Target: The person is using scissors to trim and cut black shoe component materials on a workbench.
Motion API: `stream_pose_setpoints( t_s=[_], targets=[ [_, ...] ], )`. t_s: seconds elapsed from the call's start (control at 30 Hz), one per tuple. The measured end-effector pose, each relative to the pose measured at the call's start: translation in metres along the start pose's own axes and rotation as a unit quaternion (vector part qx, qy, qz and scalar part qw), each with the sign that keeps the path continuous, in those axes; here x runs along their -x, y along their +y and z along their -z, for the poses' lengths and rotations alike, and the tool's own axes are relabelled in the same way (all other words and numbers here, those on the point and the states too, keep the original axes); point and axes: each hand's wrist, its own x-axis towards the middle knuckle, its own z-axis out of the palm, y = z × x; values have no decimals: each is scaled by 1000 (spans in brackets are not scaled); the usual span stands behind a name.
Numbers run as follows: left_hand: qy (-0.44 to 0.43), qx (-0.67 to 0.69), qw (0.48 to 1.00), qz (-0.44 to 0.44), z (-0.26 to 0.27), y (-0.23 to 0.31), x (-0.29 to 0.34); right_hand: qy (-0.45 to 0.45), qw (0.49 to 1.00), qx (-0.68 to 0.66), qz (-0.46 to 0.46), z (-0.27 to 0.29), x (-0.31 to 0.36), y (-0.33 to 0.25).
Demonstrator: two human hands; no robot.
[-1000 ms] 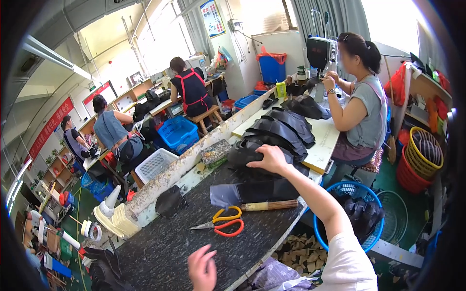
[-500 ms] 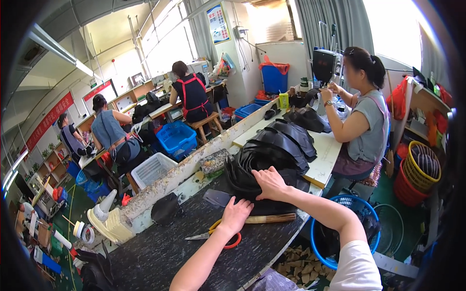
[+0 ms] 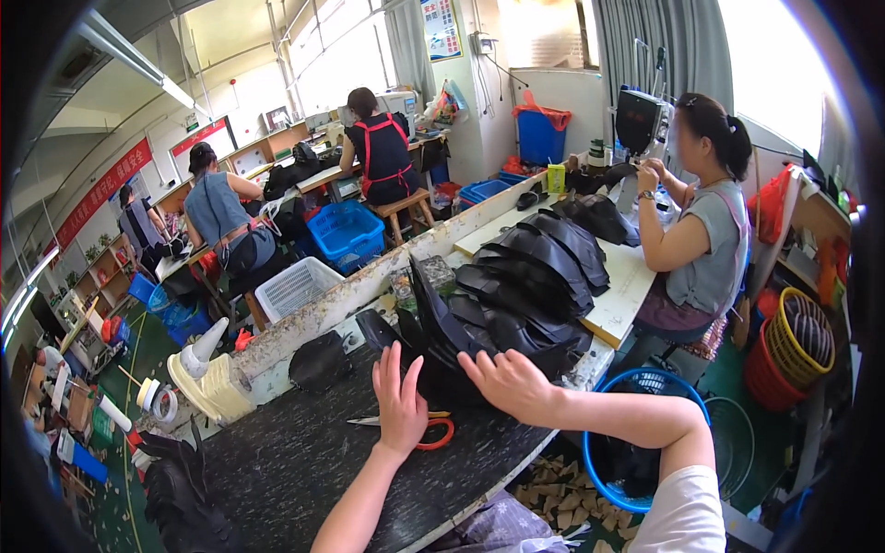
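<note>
Several curved black leather-like pieces (image 3: 427,318) stand on edge in front of me, fanned apart at the top. My right hand (image 3: 516,387) has its fingers bent over the near lower edge of these pieces, gripping them. My left hand (image 3: 402,405) is raised at their left end, fingers stretched up and thumb apart, close to a short black flap. Scissors (image 3: 439,433) with orange-red handles lie partly behind my left wrist. Behind my right hand, more black pieces (image 3: 544,263) overlap in a long row.
A dark speckled work surface (image 3: 304,470) lies under my arms, with a round black piece (image 3: 319,359) on it. A white shoe-last-like form (image 3: 207,378) stands at left. A blue basket (image 3: 604,479) sits low at right. A co-worker (image 3: 705,217) sits beyond it.
The black pieces have been tipped upright and fanned out from a curled bundle. My left hand has lifted off the table and moved left. The wooden handle beside the scissors is now out of sight.
</note>
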Motion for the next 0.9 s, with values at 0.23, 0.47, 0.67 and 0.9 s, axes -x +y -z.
stream_pose_setpoints(
  t_s=[0.23,0.47,0.67,0.9],
  targets=[
    [-117,158,980,41,4,43,33,-126,931,-328,-96,-3,-1,18],
    [-32,195,980,14,14,43,26,-23,851,-507,-137,16,-18,-16],
    [-96,316,935,133,32,-16,58,-166,866,-472,5,17,-48,-33],
    [16,641,711,287,29,-33,55,-176,693,-697,60,-25,-54,-15]
  ],
)
